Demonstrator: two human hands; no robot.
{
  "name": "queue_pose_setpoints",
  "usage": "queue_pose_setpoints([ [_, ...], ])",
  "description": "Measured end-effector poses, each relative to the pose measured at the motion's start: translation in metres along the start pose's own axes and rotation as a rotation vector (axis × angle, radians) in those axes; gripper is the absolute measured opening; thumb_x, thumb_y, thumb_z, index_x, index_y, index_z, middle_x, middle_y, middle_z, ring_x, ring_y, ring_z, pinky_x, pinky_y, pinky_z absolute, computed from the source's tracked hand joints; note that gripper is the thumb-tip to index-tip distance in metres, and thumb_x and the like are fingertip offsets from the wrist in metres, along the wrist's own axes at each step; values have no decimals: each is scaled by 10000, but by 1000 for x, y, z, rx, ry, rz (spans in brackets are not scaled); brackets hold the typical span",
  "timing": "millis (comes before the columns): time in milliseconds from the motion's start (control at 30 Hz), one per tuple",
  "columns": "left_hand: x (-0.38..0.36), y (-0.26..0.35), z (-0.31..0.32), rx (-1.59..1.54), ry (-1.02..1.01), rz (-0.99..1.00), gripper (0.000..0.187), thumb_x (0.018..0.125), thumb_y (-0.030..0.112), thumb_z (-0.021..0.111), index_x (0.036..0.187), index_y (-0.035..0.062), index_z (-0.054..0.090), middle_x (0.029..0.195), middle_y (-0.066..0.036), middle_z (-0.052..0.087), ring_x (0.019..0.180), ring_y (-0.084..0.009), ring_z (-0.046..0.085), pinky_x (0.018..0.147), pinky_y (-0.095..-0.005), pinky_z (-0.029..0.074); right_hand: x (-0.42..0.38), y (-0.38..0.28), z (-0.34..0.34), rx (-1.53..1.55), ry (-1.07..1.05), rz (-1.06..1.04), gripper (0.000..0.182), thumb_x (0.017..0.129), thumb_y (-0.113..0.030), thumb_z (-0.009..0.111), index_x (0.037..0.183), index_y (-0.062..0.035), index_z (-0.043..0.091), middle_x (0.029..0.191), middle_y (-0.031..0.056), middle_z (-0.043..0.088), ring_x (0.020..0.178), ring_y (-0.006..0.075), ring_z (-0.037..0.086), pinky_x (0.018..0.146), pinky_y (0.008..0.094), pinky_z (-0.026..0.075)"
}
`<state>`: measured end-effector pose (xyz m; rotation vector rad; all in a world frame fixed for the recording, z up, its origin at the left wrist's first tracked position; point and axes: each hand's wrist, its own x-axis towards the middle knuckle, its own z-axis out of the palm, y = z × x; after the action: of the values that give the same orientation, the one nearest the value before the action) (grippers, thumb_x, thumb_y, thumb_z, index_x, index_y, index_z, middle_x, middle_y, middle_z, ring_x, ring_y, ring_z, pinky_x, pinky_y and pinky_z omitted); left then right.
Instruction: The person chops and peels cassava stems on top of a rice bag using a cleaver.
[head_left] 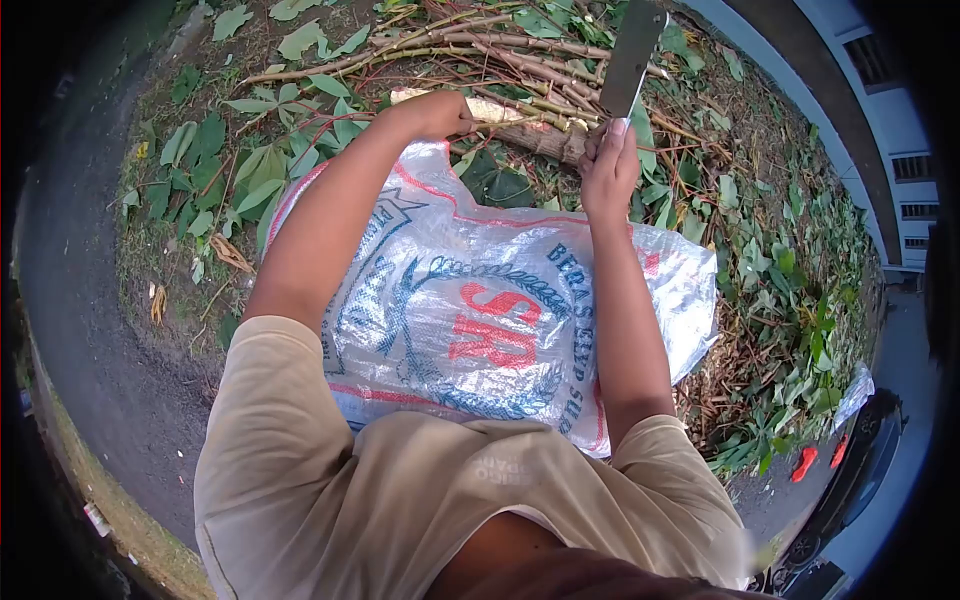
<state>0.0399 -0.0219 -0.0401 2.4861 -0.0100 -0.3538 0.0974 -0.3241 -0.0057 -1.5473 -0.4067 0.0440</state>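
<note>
My right hand (610, 175) is wrapped round the handle of a cleaver (636, 60), its broad grey blade pointing up and away from me. My left hand (440, 115) is closed on a thin green-brown stem (500, 124), which reaches right toward a thick brown log (545, 142). Behind the stem shows a pale, stripped piece of wood (492, 108). Most of my left fingers are hidden behind the back of the hand. A white woven sack (470, 290) with red and blue print is spread across my lap, below both hands.
Several long cut branches (450, 45) are heaped beyond my hands. Green leaves (265, 170) cover the ground on both sides. Brown chips (735, 370) lie right of the sack. Red sandals (804, 463) and a dark car (855, 480) are at lower right, asphalt (90, 300) at left.
</note>
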Motion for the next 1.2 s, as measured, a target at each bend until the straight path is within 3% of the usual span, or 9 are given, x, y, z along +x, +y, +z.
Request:
queue_pose_setpoints([
  [167, -7, 24, -7, 80, -26, 5, 294, 983, 274, 674, 972, -5, 764, 730, -187, 673, 657, -265, 609, 681, -440, 487, 9, 107, 4, -606, -303, 324, 589, 1109, -498, 437, 1067, 59, 624, 876, 299, 691, 811, 469, 693, 737, 528, 531],
  [400, -12, 23, -13, 64, -70, -30, 297, 997, 256, 661, 919, -21, 734, 687, -122, 634, 650, -200, 567, 684, -424, 477, 1, 53, 2, -14, -224, 630, 531, 1112, -496, 470, 972, -9, 630, 667, 25, 528, 542, 144, 519, 513, 327, 442],
  [533, -1, 19, -24, -1, -12, 47, 278, 1011, 246, 649, 1011, -4, 770, 856, -137, 760, 785, -201, 689, 777, -394, 538, 1, 31, 5, -234, -118, 174, 497, 1137, -449, 442, 942, -21, 602, 670, 17, 527, 569, 122, 519, 505, 315, 406],
  [700, -5, 24, -27, -12, 157, 103, 296, 1008, 272, 668, 1048, -4, 767, 919, -172, 769, 826, -276, 716, 809, -431, 540, -5, 12, 12, -208, -86, 134, 515, 1141, -460, 424, 950, -17, 601, 666, 14, 532, 548, 128, 513, 504, 315, 414],
  [900, -7, 19, -8, 188, -120, -61, 297, 1018, 300, 645, 1059, 35, 772, 895, -196, 753, 834, -346, 719, 802, -454, 542, 2, 52, 4, -79, -240, 707, 566, 1105, -552, 452, 1046, -9, 600, 715, 56, 568, 543, 155, 545, 483, 330, 435],
  [1033, -19, 46, -30, 203, 94, 38, 269, 1033, 298, 614, 1114, 100, 777, 896, -193, 749, 856, -402, 702, 805, -478, 546, -5, 43, 9, -179, -127, 212, 452, 1134, -489, 433, 1011, -82, 587, 686, -25, 452, 529, 104, 414, 476, 291, 339],
  [1100, -21, 55, -20, 46, 400, 159, 265, 1037, 285, 602, 1077, 69, 750, 850, -202, 721, 827, -429, 672, 778, -503, 524, -8, 39, 6, -336, -71, 91, 442, 1146, -444, 420, 1017, -56, 587, 674, 0, 496, 526, 135, 475, 481, 320, 376],
  [1167, -9, 44, -7, 107, 199, 155, 271, 1038, 277, 594, 1080, 50, 736, 856, -217, 711, 836, -438, 672, 784, -512, 519, -12, 36, 8, -733, -148, 96, 517, 1129, -410, 412, 1075, 51, 638, 892, 310, 705, 842, 505, 693, 772, 562, 518],
  [1200, -1, 22, 20, 136, 101, 108, 264, 1036, 267, 599, 1083, 50, 742, 869, -218, 716, 851, -435, 681, 792, -508, 523, -6, 71, 1, -637, -283, 416, 622, 1117, -484, 387, 1111, 71, 667, 1055, 371, 694, 1075, 560, 646, 933, 586, 485],
])
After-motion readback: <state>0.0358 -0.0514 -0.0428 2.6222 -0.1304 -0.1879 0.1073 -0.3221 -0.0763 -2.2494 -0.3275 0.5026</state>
